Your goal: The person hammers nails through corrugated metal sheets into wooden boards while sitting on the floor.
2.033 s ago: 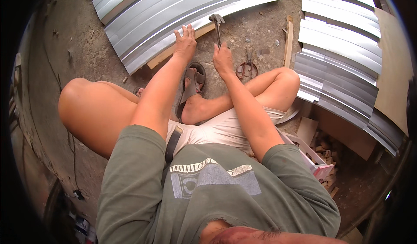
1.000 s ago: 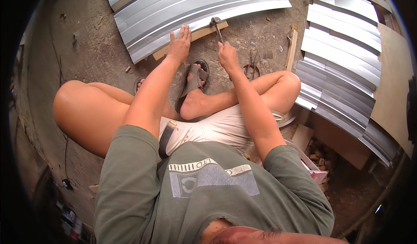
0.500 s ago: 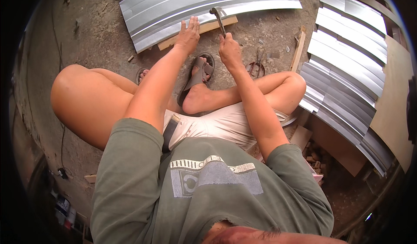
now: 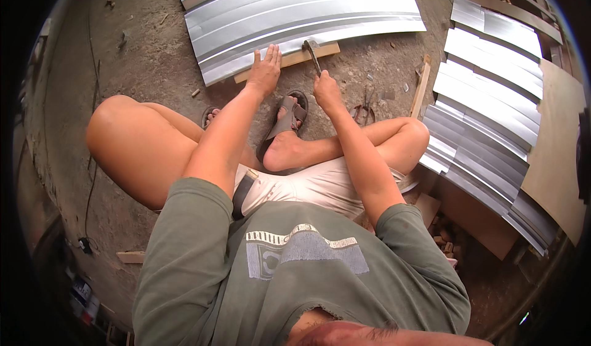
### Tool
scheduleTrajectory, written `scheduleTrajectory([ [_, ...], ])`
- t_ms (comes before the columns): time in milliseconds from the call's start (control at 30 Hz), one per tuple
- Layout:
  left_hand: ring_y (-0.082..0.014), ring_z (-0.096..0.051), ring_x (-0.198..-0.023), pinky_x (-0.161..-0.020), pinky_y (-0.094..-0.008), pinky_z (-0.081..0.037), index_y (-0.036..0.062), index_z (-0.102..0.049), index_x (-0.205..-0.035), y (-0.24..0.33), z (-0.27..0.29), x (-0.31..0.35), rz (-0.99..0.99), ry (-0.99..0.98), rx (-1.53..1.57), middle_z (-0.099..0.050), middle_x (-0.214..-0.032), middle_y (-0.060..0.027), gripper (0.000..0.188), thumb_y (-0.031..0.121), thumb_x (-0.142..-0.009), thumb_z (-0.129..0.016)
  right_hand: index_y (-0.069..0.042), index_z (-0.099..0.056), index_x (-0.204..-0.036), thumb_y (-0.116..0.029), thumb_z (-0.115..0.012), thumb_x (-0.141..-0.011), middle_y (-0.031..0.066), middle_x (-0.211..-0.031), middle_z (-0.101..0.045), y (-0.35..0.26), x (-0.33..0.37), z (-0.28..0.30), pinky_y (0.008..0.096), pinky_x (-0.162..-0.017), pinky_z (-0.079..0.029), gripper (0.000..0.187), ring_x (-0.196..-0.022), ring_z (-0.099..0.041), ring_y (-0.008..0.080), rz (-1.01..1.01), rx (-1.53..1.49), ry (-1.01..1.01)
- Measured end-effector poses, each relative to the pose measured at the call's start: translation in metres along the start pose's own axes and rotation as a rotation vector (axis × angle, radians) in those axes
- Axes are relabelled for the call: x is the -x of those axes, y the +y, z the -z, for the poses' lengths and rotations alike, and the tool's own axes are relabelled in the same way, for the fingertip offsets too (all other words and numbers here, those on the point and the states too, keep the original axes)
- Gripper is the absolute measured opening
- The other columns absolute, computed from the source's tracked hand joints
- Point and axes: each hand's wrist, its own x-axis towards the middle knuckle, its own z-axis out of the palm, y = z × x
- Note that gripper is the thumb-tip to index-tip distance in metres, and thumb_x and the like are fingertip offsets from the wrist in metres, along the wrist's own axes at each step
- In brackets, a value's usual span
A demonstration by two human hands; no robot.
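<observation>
A bent silver metal sheet point(image 4: 246, 23) lies in front of me, its near edge over a strip of wood point(image 4: 326, 50). My left hand point(image 4: 265, 75) rests flat near that edge, fingers stretched out and nothing held. My right hand point(image 4: 329, 91) is wrapped round the handle of a hammer point(image 4: 313, 55). The hammer's head is at the sheet's near edge, above the wood; whether it touches cannot be made out. My fingers hide the lower end of the handle.
Tin snips point(image 4: 367, 109) lie on the ground by my right shin, near a wooden batten point(image 4: 421, 87). Several overlapping metal sheets point(image 4: 486, 100) are spread at the right, next to a plywood board point(image 4: 557, 155). A black cable point(image 4: 91, 204) runs along the left.
The hammer's head has come down from above the sheet to its near edge. The whole scene sits a little lower in view. My left hand stays flat at the edge.
</observation>
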Motion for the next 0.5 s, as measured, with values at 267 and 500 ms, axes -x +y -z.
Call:
scheduleTrajectory([
  [267,-0.0285,-0.027,-0.152,-0.117,-0.0574,-0.025,-0.0026,-0.036,-0.153,-0.009,-0.008,0.005,-0.023,-0.046,-0.062,-0.032,-0.163,-0.0162,0.060,0.013,-0.096,-0.046,0.000,-0.052,-0.099,-0.031,-0.052,-0.102,0.0304,-0.086,-0.068,-0.055,0.018,0.025,0.0604,-0.076,-0.050,0.032,-0.085,-0.065,0.0532,0.138,-0.109,0.027],
  [500,-0.0332,-0.027,-0.152,-0.117,-0.0544,-0.026,-0.0050,-0.038,-0.151,0.001,-0.004,0.007,-0.048,-0.103,-0.105,-0.032,-0.162,-0.0194,0.058,0.015,-0.097,-0.046,-0.001,-0.054,-0.100,-0.030,-0.052,-0.102,0.0298,-0.084,-0.068,-0.045,0.010,0.015,0.0591,-0.074,-0.052,0.029,-0.084,-0.066,0.0513,0.179,-0.015,0.010],
])
